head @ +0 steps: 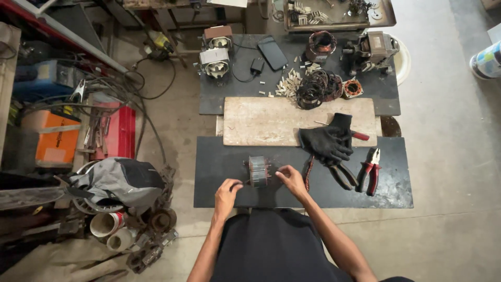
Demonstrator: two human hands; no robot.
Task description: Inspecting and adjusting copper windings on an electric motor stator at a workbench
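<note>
While both hands rest on the dark mat, a small metal motor core stands between them, near the middle of the mat's near half. The left hand has its fingertips against the core's left side, fingers curled; the right hand pinches at its right side with thumb and forefinger. Black gloves lie over the mat's far edge, and red-handled pliers lie toward its right edge.
</note>
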